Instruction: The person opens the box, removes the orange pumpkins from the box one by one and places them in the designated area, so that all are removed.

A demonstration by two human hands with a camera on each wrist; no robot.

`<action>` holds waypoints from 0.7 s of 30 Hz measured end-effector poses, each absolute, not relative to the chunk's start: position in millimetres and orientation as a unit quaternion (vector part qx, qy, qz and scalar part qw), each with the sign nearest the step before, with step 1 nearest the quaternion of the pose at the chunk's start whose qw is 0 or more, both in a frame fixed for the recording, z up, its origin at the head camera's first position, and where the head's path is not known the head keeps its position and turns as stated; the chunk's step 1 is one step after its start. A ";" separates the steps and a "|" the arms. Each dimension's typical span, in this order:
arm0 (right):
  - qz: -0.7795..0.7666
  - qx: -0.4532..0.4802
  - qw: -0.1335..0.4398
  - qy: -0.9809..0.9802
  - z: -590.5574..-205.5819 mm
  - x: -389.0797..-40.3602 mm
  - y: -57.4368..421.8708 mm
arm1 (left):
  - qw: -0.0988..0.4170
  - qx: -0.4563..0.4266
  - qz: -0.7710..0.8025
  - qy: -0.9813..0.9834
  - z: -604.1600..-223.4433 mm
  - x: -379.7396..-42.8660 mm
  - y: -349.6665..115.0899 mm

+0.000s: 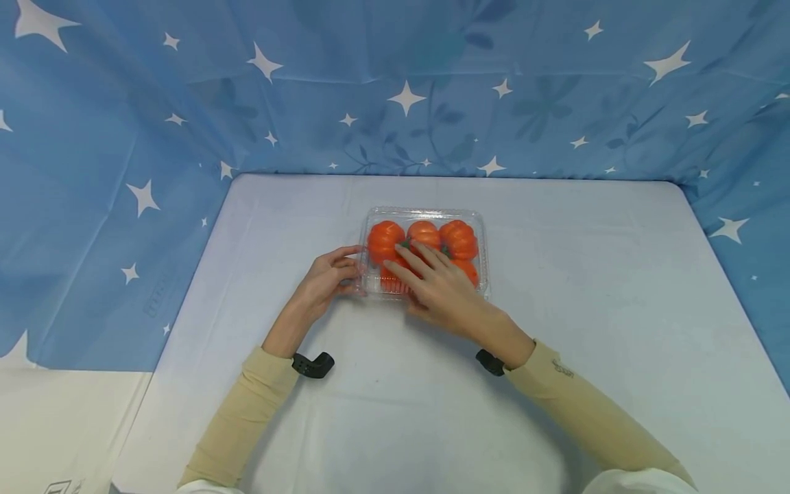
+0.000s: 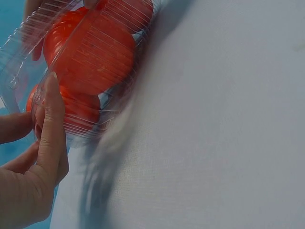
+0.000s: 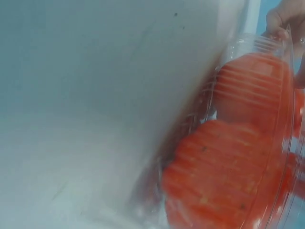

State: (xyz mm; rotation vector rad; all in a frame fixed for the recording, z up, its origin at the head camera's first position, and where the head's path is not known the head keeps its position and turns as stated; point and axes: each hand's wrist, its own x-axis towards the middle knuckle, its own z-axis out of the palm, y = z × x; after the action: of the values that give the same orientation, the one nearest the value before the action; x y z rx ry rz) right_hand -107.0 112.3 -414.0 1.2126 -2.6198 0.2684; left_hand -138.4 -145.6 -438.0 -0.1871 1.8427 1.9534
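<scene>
A clear plastic box point(image 1: 373, 218) holds several orange-red ribbed tomatoes point(image 1: 459, 239), with a bit of green showing among them. At the box's left end, my left hand point(image 1: 326, 280) pinches the rim, its thumb point(image 2: 53, 112) on the near side and fingers on the far side. My right hand point(image 1: 449, 296) lies across the top of the box with its fingers spread and fairly straight over the tomatoes, covering part of the front row. In the right wrist view, the tomatoes point(image 3: 214, 176) show through the ridged front wall, and the right hand is out of sight.
The box stands toward the back middle of a white-covered table point(image 1: 586, 274). A blue curtain point(image 1: 370, 62) with white stars hangs behind the table and along its sides. A black wrist strap point(image 1: 313, 366) sits on the left wrist.
</scene>
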 end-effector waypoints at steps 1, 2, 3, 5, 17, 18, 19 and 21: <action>0.093 0.414 0.121 -0.897 -414.0 -106.5 113.9 | 0.224 -0.068 0.707 0.667 -438.1 -138.3 -145.7; 0.093 0.414 0.122 -0.898 -414.0 -106.1 115.6 | 0.225 -0.068 0.707 0.667 -437.8 -138.1 -145.8; 0.094 0.413 0.123 -0.898 -414.0 -105.7 117.3 | 0.225 -0.068 0.707 0.666 -437.2 -137.8 -146.0; 0.095 0.411 0.126 -0.898 -413.7 -104.9 120.8 | 0.225 -0.067 0.708 0.666 -436.3 -137.1 -146.4; 0.115 0.408 0.122 -0.897 -415.0 -97.8 146.9 | 0.236 -0.058 0.704 0.667 -437.2 -138.2 -145.8; 0.117 0.411 0.125 -0.895 -415.3 -97.5 148.6 | 0.237 -0.057 0.703 0.668 -437.2 -138.3 -145.7; 0.119 0.413 0.127 -0.894 -415.5 -97.4 150.4 | 0.238 -0.056 0.702 0.669 -437.3 -138.4 -145.6; 0.123 0.415 0.128 -0.892 -416.1 -97.3 154.3 | 0.240 -0.056 0.701 0.670 -437.4 -138.4 -145.6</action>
State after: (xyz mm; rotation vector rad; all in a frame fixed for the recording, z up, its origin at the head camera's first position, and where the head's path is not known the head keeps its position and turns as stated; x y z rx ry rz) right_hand -97.3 154.3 -416.1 1.2072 -2.5945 0.3580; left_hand -138.4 -145.6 -437.4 -0.1535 1.8323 1.9171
